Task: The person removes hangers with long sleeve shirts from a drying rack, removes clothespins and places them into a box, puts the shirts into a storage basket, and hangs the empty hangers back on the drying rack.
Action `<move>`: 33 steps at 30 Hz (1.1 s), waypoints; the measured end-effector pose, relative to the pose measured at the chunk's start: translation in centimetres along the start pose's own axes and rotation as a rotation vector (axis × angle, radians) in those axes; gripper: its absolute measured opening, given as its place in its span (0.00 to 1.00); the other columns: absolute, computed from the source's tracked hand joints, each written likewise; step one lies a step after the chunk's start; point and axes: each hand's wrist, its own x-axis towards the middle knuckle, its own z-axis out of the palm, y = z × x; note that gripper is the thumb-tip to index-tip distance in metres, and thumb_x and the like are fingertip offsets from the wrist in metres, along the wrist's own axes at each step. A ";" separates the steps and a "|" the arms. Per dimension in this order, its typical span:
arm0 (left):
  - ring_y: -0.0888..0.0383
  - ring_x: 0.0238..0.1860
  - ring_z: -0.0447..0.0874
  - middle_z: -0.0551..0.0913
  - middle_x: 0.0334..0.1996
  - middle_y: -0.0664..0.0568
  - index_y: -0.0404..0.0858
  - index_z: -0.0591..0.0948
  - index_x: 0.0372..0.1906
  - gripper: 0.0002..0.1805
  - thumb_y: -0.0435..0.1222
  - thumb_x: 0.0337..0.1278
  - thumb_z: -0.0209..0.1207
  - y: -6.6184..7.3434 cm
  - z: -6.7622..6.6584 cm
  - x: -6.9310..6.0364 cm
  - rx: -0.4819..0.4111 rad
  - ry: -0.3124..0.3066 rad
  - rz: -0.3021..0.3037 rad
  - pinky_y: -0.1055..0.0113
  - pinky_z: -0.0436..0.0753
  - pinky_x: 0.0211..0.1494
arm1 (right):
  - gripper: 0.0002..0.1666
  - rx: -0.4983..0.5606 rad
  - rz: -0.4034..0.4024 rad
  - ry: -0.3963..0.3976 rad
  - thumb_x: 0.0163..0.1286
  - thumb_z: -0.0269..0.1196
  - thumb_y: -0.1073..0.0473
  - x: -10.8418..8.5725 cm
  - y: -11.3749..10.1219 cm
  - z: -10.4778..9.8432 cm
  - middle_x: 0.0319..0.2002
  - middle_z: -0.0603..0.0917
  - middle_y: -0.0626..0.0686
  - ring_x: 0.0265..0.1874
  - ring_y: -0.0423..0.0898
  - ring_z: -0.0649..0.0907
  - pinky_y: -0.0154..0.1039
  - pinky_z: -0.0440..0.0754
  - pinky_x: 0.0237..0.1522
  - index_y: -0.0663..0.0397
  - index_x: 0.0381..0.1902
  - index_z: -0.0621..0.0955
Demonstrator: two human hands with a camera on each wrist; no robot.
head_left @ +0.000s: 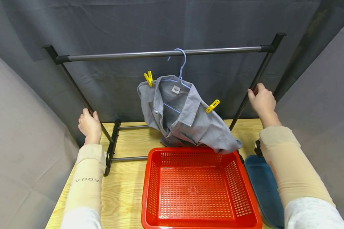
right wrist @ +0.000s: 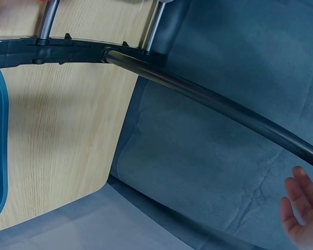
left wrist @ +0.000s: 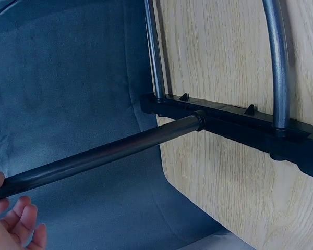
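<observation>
A small clothes rack spans the head view, its top rail (head_left: 111, 56) bearing a pale blue hanger (head_left: 184, 63). On the hanger a grey shirt (head_left: 200, 127) hangs slanted, collar open, lower on the right. One yellow clothespin (head_left: 149, 78) is on its left shoulder, another yellow clothespin (head_left: 212, 106) on the right. My left hand (head_left: 90, 125) pinches the rack's left post (left wrist: 99, 159) between thumb and forefinger, other fingers loosely bent. At the right post (head_left: 256, 81), my right hand (head_left: 263, 100) holds likewise with thumb and forefinger; in the right wrist view that grip is partly cut off.
A red perforated basket (head_left: 202, 221) stands in front of the shirt, whose right sleeve overlaps its back rim. Beside it lies a blue tray (head_left: 263, 187), partly behind my right forearm. The rack's black left foot (head_left: 111, 149) rests on the wooden table (head_left: 123, 190). Grey cloth surrounds the table.
</observation>
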 end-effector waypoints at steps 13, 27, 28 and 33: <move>0.36 0.54 0.69 0.73 0.53 0.33 0.35 0.65 0.60 0.23 0.44 0.66 0.46 0.1 0.4 0.2 -0.014 -0.027 -0.011 0.43 0.66 0.53 | 0.25 -0.003 0.002 0.015 0.70 0.43 0.45 -0.1 0.2 -0.1 0.35 0.75 0.66 0.29 0.61 0.75 0.55 0.68 0.28 0.64 0.44 0.69; 0.34 0.49 0.72 0.76 0.47 0.32 0.32 0.71 0.50 0.17 0.41 0.66 0.45 0.3 1.9 0.0 0.022 -0.040 0.046 0.42 0.67 0.50 | 0.25 -0.009 0.018 0.018 0.70 0.43 0.46 -0.1 0.7 -0.6 0.36 0.75 0.66 0.31 0.62 0.75 0.56 0.69 0.29 0.65 0.45 0.69; 0.35 0.49 0.72 0.75 0.47 0.33 0.31 0.72 0.48 0.17 0.41 0.66 0.45 0.2 2.3 -0.3 0.037 -0.056 0.053 0.42 0.67 0.50 | 0.25 -0.008 0.019 0.017 0.70 0.43 0.46 -0.1 0.7 -0.6 0.36 0.75 0.66 0.31 0.62 0.75 0.56 0.68 0.29 0.64 0.45 0.69; 0.36 0.51 0.70 0.74 0.47 0.35 0.32 0.74 0.45 0.17 0.42 0.67 0.44 -0.3 4.4 -2.1 0.076 -0.134 0.021 0.42 0.62 0.53 | 0.24 -0.002 0.007 0.014 0.70 0.44 0.45 -0.3 0.5 -0.3 0.35 0.75 0.65 0.30 0.61 0.75 0.56 0.68 0.29 0.63 0.44 0.69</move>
